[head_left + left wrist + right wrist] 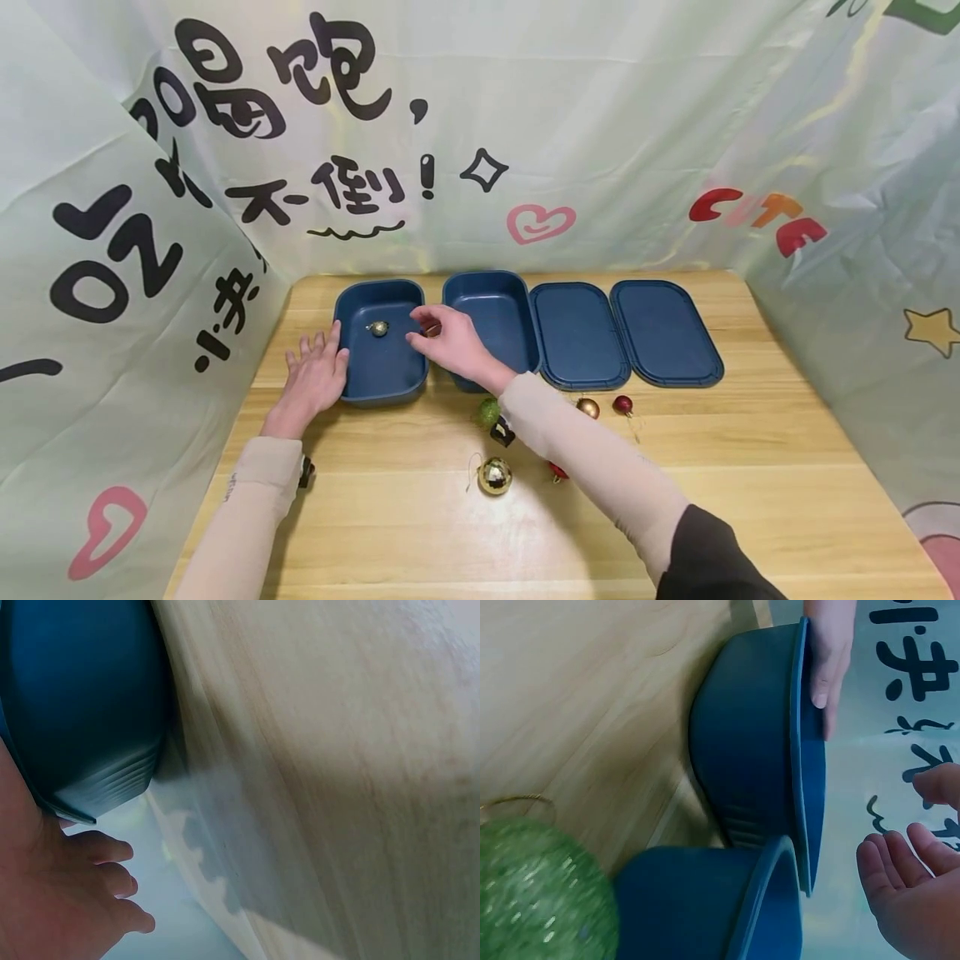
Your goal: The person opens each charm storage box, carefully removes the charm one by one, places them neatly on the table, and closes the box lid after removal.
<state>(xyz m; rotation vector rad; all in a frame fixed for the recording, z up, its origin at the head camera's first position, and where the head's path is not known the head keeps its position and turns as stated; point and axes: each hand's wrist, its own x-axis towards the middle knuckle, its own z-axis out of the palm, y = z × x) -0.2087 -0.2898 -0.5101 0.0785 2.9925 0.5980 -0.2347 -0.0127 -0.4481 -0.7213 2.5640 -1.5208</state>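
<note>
My left hand (318, 375) rests at the left rim of a dark blue rectangular box (382, 392), its fingers loosely spread. In the left wrist view those fingers (112, 877) reach past the box's corner. A small gold ornament (379, 328) lies inside this box. My right hand (453, 340) hovers over the gap between this box and a second blue box (531, 333). Its thumb and fingers are bent but apart; the right wrist view shows background between the thumb and fingers (900, 859), with nothing held there.
Two flat blue lids (583, 333) (666, 333) lie right of the boxes. On the wooden table (390, 517) are a glittery green ball (488, 412), a shiny gold ball (495, 476), a copper ball (588, 407) and red ornaments (622, 405) (557, 472). Printed cloth walls (637, 150) surround it.
</note>
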